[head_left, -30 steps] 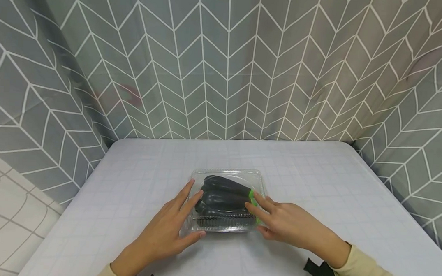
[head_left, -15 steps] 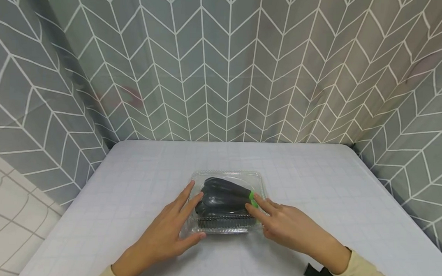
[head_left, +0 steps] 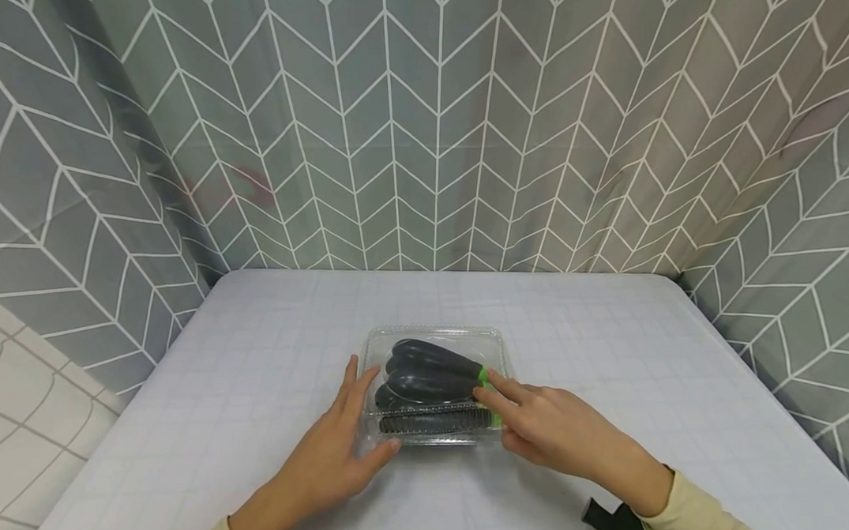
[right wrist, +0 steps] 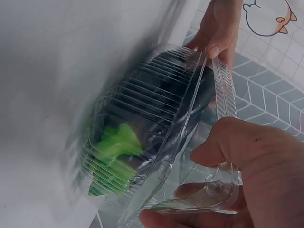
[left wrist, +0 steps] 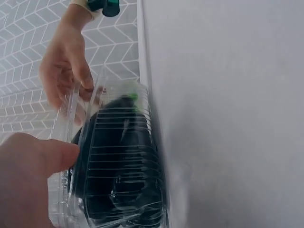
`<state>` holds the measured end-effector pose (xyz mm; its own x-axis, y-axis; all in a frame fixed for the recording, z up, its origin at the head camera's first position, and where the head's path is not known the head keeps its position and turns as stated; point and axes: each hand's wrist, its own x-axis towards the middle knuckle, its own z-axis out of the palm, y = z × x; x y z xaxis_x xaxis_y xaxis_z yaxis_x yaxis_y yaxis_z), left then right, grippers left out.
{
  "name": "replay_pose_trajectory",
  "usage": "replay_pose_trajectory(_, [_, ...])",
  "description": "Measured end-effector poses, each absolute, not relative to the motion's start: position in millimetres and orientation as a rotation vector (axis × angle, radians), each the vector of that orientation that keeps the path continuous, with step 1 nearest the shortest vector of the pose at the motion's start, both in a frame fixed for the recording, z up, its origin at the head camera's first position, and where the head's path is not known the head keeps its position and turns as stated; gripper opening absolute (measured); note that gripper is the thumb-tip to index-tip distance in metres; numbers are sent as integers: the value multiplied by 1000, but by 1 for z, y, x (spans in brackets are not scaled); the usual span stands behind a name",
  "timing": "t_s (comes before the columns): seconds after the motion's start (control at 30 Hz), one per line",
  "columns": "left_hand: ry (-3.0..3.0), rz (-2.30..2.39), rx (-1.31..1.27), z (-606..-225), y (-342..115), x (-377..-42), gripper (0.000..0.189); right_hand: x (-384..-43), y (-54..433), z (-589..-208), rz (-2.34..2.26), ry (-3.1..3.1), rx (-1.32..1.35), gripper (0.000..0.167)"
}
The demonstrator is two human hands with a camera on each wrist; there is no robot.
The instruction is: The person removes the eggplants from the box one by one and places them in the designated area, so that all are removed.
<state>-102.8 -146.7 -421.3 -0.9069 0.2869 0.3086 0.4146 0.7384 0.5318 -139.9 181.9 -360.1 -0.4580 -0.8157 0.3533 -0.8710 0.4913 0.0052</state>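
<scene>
A clear plastic clamshell container (head_left: 379, 336) stands near the table's front edge, holding several dark eggplants (head_left: 430, 382). Their bright green caps (right wrist: 116, 142) point to the right. In the wrist views, a gap shows between the lid's rim and the base along the front. My left hand (head_left: 323, 458) holds the lid's front left corner, thumb at the front edge and fingers along the left side. At the opposite corner my right hand (head_left: 556, 429) pinches the lid, with its thumb partly hidden in the head view and two fingers on top.
A white cloth-covered table (head_left: 287, 306) bears the container. Grey chevron curtains (head_left: 437, 139) enclose its back and sides. Near the right sleeve (head_left: 705, 514) is a dark strap (head_left: 608, 522). White tiling (head_left: 20, 405) lies at the far left.
My left hand has drawn back slightly, its fingers lower on the lid's left side. The front eggplant shows more plainly through the front as the lid's front edge rises a little.
</scene>
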Motion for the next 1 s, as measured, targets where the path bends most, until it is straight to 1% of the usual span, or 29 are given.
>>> replay_pose_trajectory(0.17, [-2742,-871,-514,-421,-143,-100,98,-141,183,-360,256,-2433,1421,56])
replay_pose_trajectory(0.67, [-2752,-1024,-602,-423,-141,-94,95,-143,185,-361,268,-2423,1455,56])
replay_pose_trajectory(1.0, [-2756,-1004,-623,-419,-138,-88,80,-144,186,-359,277,-2417,1471,55])
